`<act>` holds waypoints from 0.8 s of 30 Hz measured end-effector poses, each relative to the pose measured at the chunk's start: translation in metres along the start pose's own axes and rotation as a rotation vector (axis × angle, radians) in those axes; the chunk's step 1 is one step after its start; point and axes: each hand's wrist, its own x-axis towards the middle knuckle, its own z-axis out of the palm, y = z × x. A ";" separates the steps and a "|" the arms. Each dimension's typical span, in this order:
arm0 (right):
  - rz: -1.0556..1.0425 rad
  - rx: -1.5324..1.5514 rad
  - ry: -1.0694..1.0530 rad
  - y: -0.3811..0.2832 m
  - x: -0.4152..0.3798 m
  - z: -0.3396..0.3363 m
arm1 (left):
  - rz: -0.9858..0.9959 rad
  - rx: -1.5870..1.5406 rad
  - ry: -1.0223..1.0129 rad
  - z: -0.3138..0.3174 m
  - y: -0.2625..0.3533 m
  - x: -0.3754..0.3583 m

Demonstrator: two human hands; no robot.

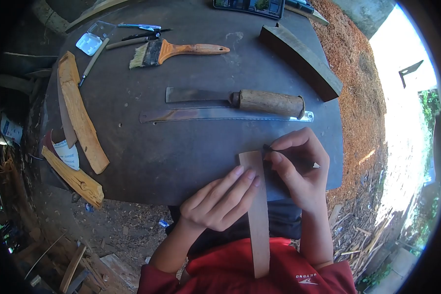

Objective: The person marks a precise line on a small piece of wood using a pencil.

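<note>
A thin flat wooden strip (259, 220) reaches from the dark table's front edge back toward the red shirt. My left hand (220, 200) rests on the strip's upper part, fingertips pressed on its face. At the right of the strip's far end, my right hand (301, 169) pinches a small dark object (266, 148) between thumb and finger; what it is cannot be made out. Beyond both hands lie a metal ruler (206, 115) and a wide chisel (272, 103) with a wooden handle, side by side.
The dark table (181, 147) also bears a paintbrush (181, 50), a thick dark wood block (301, 61), rough wood pieces (83, 117), a sandpaper piece (66, 154), pens (139, 27), a small white case (89, 44) and a phone (252, 7). Sawdust (362, 112) lies at the right.
</note>
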 end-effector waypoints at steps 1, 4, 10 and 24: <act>-0.028 -0.009 -0.014 0.001 0.000 -0.001 | 0.000 0.003 0.003 0.000 0.000 0.000; -0.076 -0.030 -0.040 0.002 0.000 -0.003 | 0.033 0.015 0.008 0.000 -0.002 0.000; -0.085 -0.064 -0.039 0.005 0.002 -0.004 | 0.004 0.010 0.019 0.002 0.000 0.001; -0.092 -0.140 -0.045 0.001 0.006 -0.003 | 0.001 0.009 0.011 0.000 0.000 0.002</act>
